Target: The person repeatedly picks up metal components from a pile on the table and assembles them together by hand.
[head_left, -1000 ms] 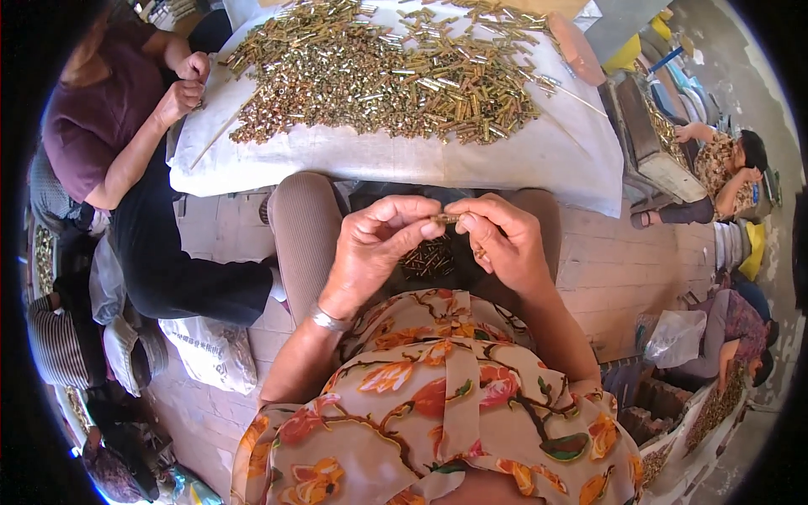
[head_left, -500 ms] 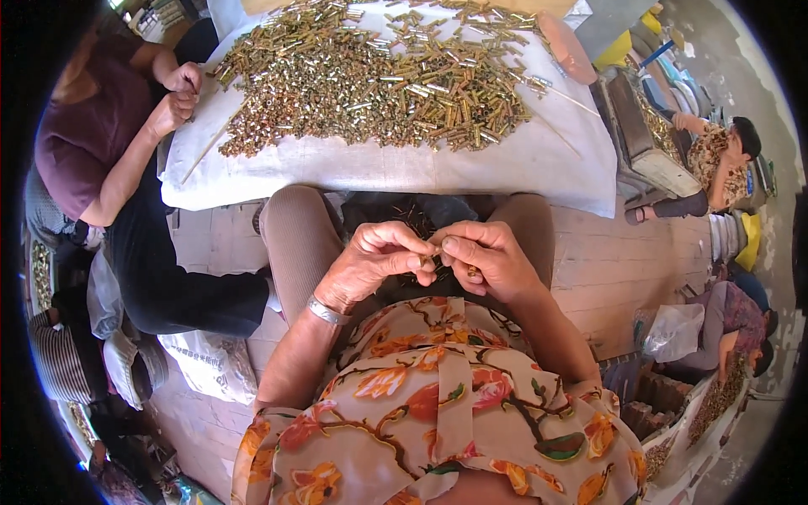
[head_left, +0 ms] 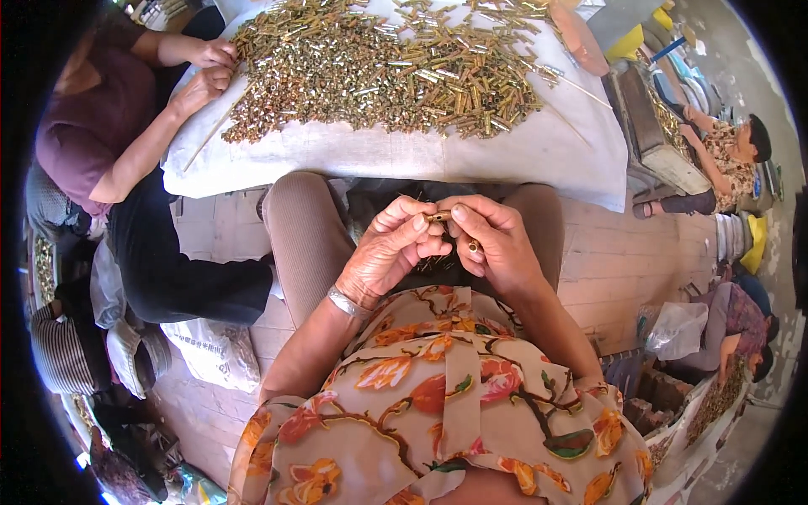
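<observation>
Over my lap, my left hand (head_left: 396, 240) and my right hand (head_left: 497, 240) meet at their fingertips. Between them they pinch a short brass-coloured metal tube (head_left: 438, 216), lying roughly level. A second small brass-coloured piece (head_left: 474, 246) with a round hole in its end pokes out between the curled fingers of my right hand. In front of my knees a white-covered table (head_left: 362, 156) bears a wide heap of small metal parts (head_left: 337, 84): short nut-like pieces to the left and longer golden tubes to the right.
Thin sticks (head_left: 206, 139) lie beside the heap. At the left sits a person in a purple top (head_left: 101, 139), hands at the table's edge. A wooden box of parts (head_left: 665, 151) stands at the right, near another person (head_left: 732, 160). White bags (head_left: 215, 353) rest on the tiled floor.
Both hands have risen slightly, and the tube between them shows more plainly. The person at the left has reached farther over the table. The person at the far right has lowered an arm toward the box.
</observation>
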A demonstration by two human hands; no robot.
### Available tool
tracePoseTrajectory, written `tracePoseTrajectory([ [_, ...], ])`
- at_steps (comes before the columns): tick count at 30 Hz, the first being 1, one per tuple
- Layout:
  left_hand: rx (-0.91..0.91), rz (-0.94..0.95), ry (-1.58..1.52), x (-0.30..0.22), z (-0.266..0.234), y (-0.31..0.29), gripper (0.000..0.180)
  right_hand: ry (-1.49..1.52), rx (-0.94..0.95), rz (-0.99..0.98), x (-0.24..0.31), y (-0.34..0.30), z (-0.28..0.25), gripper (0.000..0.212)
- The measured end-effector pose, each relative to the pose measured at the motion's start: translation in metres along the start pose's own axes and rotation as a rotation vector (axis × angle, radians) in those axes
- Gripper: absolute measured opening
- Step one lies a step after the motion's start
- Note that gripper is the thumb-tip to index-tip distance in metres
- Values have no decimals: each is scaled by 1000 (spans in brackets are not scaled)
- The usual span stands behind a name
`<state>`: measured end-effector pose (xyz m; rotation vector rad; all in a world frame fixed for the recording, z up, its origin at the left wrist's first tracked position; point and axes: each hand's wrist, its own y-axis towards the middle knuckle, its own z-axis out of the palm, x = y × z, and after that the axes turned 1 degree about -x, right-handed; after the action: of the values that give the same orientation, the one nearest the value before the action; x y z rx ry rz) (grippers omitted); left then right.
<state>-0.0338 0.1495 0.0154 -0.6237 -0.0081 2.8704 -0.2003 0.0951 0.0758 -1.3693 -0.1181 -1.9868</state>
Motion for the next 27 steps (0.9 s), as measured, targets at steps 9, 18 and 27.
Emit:
tracePoseTrajectory([
  [9,-86,17,46,0,6,-1,18,-442,-32,-297,-7,-2,-3,19],
  [18,-167,142,203,-1,7,1,14,-259,-84,-108,-1,-3,10,20],
  [27,-144,98,18,5,-1,0,14,-348,-72,-105,-1,4,9,20],
])
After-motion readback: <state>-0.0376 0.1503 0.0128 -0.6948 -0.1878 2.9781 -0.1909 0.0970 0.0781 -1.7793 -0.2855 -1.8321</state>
